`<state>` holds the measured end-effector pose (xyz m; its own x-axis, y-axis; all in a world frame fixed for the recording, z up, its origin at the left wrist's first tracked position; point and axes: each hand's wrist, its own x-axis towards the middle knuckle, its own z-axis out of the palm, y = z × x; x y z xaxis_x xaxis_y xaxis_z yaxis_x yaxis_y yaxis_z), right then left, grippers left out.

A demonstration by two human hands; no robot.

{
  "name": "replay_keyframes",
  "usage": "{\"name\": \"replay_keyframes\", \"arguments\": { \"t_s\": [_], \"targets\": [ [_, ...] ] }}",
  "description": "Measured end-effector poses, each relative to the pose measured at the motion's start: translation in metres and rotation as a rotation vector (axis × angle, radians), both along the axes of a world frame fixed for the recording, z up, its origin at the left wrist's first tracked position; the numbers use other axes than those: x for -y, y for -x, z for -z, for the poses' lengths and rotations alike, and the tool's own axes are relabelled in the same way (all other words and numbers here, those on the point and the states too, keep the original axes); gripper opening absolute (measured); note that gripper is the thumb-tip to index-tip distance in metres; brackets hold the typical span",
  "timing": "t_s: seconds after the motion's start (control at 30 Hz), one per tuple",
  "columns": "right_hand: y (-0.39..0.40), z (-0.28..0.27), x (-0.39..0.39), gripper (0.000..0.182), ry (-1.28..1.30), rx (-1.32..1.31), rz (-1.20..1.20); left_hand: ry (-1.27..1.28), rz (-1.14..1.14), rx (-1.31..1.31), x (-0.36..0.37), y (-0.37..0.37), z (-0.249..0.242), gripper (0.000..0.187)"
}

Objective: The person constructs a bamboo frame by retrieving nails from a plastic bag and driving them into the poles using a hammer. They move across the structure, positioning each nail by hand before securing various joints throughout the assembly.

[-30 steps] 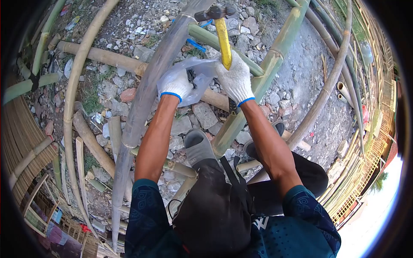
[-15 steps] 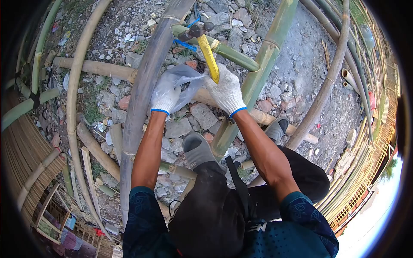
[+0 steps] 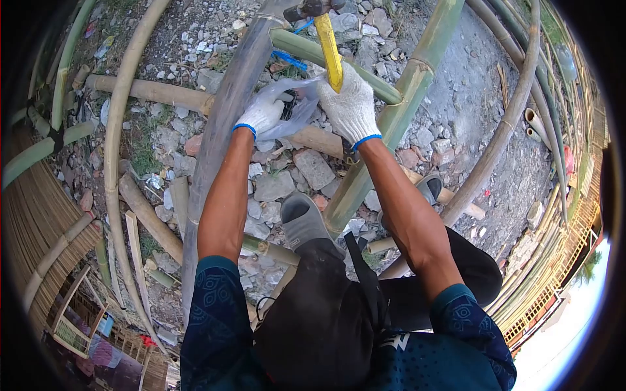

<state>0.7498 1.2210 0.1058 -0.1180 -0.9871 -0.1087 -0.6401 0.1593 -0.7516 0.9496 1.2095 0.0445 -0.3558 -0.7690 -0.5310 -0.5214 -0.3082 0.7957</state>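
My left hand, in a white glove with a blue cuff, is closed on a clear plastic bag that hangs open beside a thick bamboo pole. Dark small things show inside the bag. In my right hand, also gloved, is a hammer with a yellow handle; its dark head points up, near the top edge of the view. The right fingers also touch the bag's edge. A short green bamboo piece runs behind the hammer between two poles.
A green bamboo pole slants down at the right of my hands. Blue string lies by the left pole. Below are rubble, a grey shoe and a crossing bamboo pole. Curved poles stand at the right.
The hammer and my right hand have moved up and slightly right. My left hand has turned and shifted up, and the bag's opening now shows dark contents. The whole view has shifted slightly.
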Motion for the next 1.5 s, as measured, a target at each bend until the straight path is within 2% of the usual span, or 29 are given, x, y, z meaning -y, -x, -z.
{"name": "replay_keyframes", "arguments": {
  "t_s": [0.1, 0.2, 0.23, 0.43, 0.53, 0.63, 0.83, 0.93, 1.13, 1.23, 1.37, 1.43, 1.5],
  "targets": [
    [0.011, -0.001, -0.007, 0.027, -0.057, -0.029, -0.032, 0.265, -0.120, 0.146, -0.012, 0.004, 0.011, 0.060],
    [0.019, 0.002, -0.022, 0.024, -0.112, -0.042, -0.046, 0.207, -0.134, 0.135, -0.020, 0.004, 0.009, 0.048],
    [0.021, 0.005, -0.027, 0.024, -0.144, -0.034, -0.049, 0.376, -0.019, 0.287, -0.025, -0.002, 0.023, 0.041],
    [0.019, 0.011, -0.045, 0.026, -0.135, -0.023, -0.070, 0.443, 0.060, 0.347, -0.038, -0.009, 0.016, 0.036],
    [0.015, 0.005, -0.054, 0.028, -0.134, -0.005, -0.048, 0.370, 0.000, 0.411, -0.047, -0.003, 0.003, 0.035],
    [0.014, 0.002, -0.063, 0.030, -0.162, 0.004, -0.029, 0.558, 0.086, 0.503, -0.062, -0.006, 0.012, 0.031],
    [0.012, -0.004, -0.074, 0.028, -0.211, 0.014, 0.006, 0.578, 0.119, 0.469, -0.072, -0.008, 0.024, 0.029],
    [0.015, -0.003, -0.075, 0.026, -0.221, 0.008, 0.020, 0.673, 0.117, 0.409, -0.071, -0.009, 0.024, 0.026],
    [0.017, -0.008, -0.070, 0.025, -0.222, 0.035, 0.042, 0.693, 0.170, 0.460, -0.073, -0.009, 0.037, 0.021],
    [0.019, -0.011, -0.067, 0.025, -0.220, 0.038, 0.038, 0.577, 0.149, 0.449, -0.076, -0.009, 0.038, 0.022],
    [0.023, -0.004, -0.072, 0.026, -0.244, 0.022, 0.046, 0.753, -0.002, 0.452, -0.091, -0.008, 0.046, 0.018],
    [0.026, -0.003, -0.071, 0.027, -0.240, 0.033, 0.051, 0.766, -0.083, 0.427, -0.087, -0.004, 0.026, 0.018],
    [0.025, -0.004, -0.075, 0.029, -0.245, 0.081, 0.061, 0.560, -0.221, 0.328, -0.091, 0.006, 0.005, 0.019]
  ]
}}
